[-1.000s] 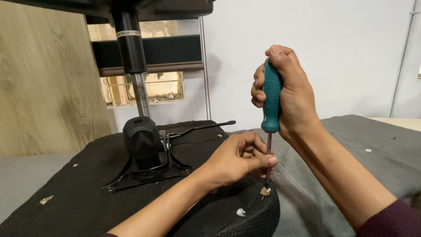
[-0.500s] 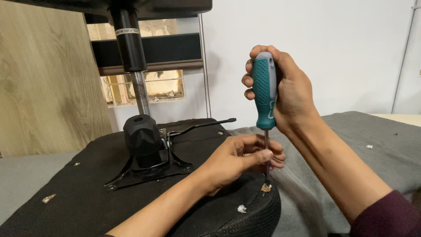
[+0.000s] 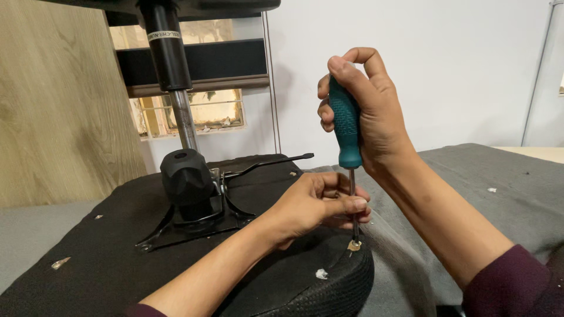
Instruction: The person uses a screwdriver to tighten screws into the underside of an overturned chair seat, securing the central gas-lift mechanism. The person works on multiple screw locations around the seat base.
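My right hand [image 3: 370, 111] grips the teal handle of a screwdriver [image 3: 346, 126] held upright. Its metal shaft runs down to a small brass-coloured fastener [image 3: 354, 245] on the edge of an upturned black chair seat [image 3: 106, 258]. My left hand [image 3: 317, 202] rests on the seat and pinches the shaft between thumb and fingers just above the tip. The chair's black tilt mechanism [image 3: 188, 188] with its gas-lift column [image 3: 170, 64] stands on the seat to the left of my hands, a thin lever [image 3: 270, 164] sticking out toward them.
The seat lies on a grey padded surface [image 3: 499, 194]. Small torn scraps [image 3: 321, 273] dot the seat's underside. A wooden panel [image 3: 59, 100] stands at the left, a white wall [image 3: 446, 64] and a window [image 3: 205, 108] behind.
My right hand has turned on the screwdriver handle and regripped it, its fingers shifting around the teal handle. The left hand keeps pinching the shaft; the tip stays on the fastener.
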